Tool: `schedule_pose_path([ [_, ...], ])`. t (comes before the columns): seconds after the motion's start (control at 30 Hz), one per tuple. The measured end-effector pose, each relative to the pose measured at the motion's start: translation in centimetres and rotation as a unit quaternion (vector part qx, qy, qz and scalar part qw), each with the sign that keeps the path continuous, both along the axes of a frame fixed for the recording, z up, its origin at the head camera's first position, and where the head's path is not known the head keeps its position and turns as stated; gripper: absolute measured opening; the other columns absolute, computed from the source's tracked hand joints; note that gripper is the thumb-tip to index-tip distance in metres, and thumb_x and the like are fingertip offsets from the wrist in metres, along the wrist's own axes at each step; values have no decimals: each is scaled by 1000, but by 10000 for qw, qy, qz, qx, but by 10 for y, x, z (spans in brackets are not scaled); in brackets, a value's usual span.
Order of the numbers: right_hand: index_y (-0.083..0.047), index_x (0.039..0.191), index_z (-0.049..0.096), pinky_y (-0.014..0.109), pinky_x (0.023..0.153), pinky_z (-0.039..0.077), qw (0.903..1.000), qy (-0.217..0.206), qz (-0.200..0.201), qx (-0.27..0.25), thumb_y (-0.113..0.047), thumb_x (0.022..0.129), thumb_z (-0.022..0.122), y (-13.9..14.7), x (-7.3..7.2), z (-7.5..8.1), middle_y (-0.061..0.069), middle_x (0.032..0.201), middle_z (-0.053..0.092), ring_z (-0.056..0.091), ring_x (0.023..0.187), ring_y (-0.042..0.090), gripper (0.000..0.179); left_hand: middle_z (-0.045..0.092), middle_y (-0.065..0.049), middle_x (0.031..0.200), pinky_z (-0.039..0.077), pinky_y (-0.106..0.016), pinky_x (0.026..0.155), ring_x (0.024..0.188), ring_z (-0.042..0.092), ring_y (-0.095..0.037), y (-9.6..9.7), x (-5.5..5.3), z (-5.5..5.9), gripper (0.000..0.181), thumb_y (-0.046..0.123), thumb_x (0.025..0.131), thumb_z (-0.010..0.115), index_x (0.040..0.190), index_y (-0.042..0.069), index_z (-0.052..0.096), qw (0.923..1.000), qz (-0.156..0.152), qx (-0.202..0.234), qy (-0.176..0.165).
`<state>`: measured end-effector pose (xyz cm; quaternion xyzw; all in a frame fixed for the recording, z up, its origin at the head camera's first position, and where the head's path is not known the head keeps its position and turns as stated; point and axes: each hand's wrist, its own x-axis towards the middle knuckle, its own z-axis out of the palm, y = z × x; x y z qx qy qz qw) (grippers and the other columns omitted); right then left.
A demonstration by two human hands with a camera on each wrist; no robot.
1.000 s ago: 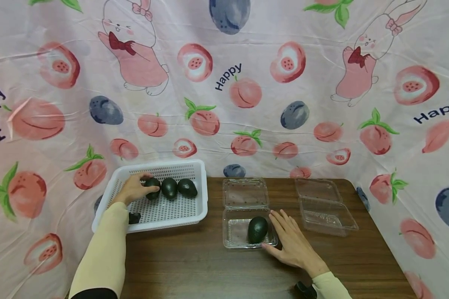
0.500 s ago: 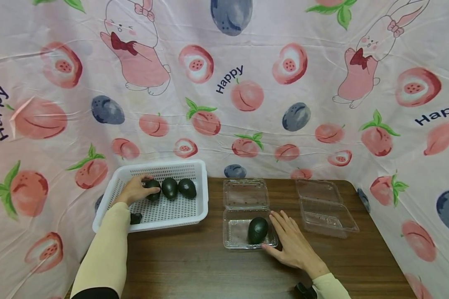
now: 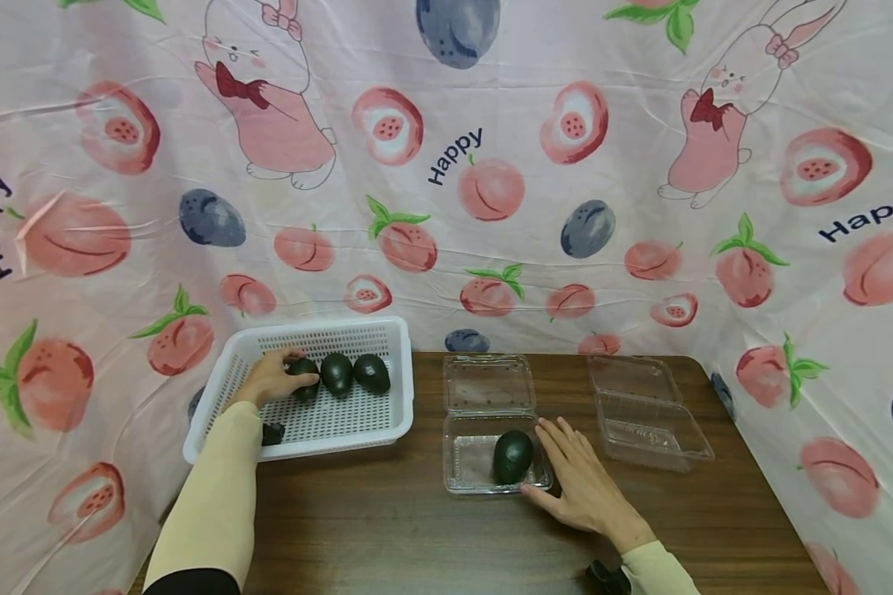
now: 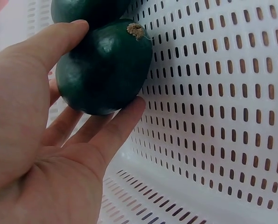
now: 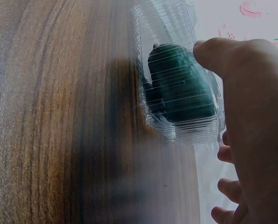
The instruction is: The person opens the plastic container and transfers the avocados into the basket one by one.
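Inside the white basket, my left hand [image 3: 270, 378] grips a dark green avocado [image 4: 104, 70], thumb on its upper side and fingers curled beneath. Its stem end faces up in the left wrist view. Two more avocados [image 3: 336, 375] [image 3: 372, 374] lie to its right in a row. At the middle of the table, an open clear clamshell box [image 3: 461, 475] holds one avocado [image 3: 513, 457] in its right half. My right hand [image 3: 582, 482] rests along the box's right side with its fingers extended, thumb at the front corner.
The white perforated basket [image 3: 400, 413] stands at the table's back left. A second open clear box [image 3: 643, 430] sits at the right on the wooden table [image 3: 372, 529]. A dark object [image 3: 273, 434] shows in the basket beside my left sleeve. A printed cloth [image 3: 417, 198] hangs behind.
Nearly nothing differs. My left forearm has shifted slightly to the right, with the hand staying at the same avocado. The right hand and both boxes have not moved.
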<state>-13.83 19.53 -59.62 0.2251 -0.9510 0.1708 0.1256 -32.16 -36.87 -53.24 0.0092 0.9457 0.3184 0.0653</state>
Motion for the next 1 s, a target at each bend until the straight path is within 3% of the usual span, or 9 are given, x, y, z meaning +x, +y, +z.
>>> schedule_pose_path([
  [0.5,2,166,51,75,128,41,10000,-11,1,35,-58,99,80,-1,1,1,20,175,51,45,163,53,95,47,-40,167,41,-73,129,155,45,-59,-4,0,0,76,45,107,76,161,-3,52,10000,-5,14,-48],
  [0.73,3,165,52,75,127,42,10000,62,9,10,-57,97,82,-2,2,0,20,173,53,46,162,54,95,40,-38,173,38,-75,130,159,40,-60,-4,1,1,88,55,106,73,168,0,44,9996,-79,24,-285],
  [1.0,3,165,53,74,127,42,9999,103,12,20,-57,97,82,-2,2,0,20,173,53,47,162,54,95,35,-34,178,33,-77,132,163,35,-59,-7,-5,-3,110,68,99,77,175,2,33,9992,-84,-3,-401],
])
